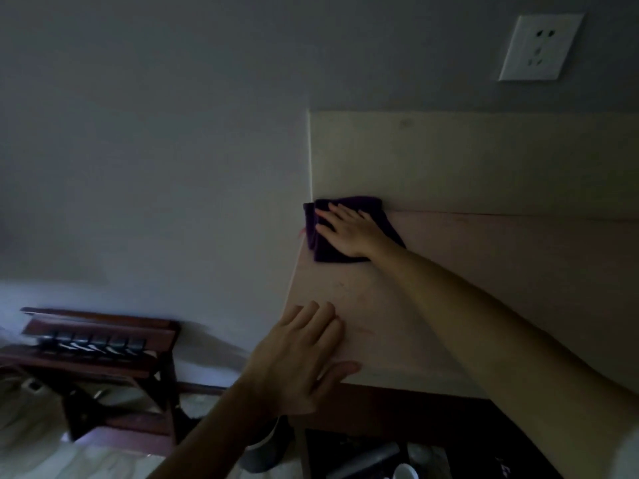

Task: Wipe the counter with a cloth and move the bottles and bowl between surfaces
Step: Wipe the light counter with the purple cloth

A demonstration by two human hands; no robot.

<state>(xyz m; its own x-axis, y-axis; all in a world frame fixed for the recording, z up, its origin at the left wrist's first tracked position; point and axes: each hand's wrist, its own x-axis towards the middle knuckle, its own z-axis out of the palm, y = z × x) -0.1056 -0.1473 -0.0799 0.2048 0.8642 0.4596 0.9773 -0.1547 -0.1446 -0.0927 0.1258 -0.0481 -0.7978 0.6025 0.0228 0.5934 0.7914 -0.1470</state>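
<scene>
- Dim light is falling over a pale counter [432, 305] set against a grey wall, with a white socket plate [541, 46] high on the right and a dark wooden rack [100, 344] standing low on the left.
- You are working on the wiping step: your right hand [349, 233] is lying flat, fingers spread, pressing a dark purple cloth [323, 252] onto the far left corner of the counter, right where it meets the back panel.
- Your left hand [301, 354] is resting open on the near left edge of the counter, holding nothing and seemingly bracing you.
- Next, you are probably going to need to draw the cloth back toward you or along the back edge, keeping the palm flat so the folds do not bunch at the corner.
- No bottles or bowl are showing on the counter, so that part of the task is either done or waiting; I cannot tell which.
- Below the counter's front edge, some roundish white and dark shapes [404, 473] are lying in shadow; they may be cups or bottles, but it is too dark to name them or say what is in them.
</scene>
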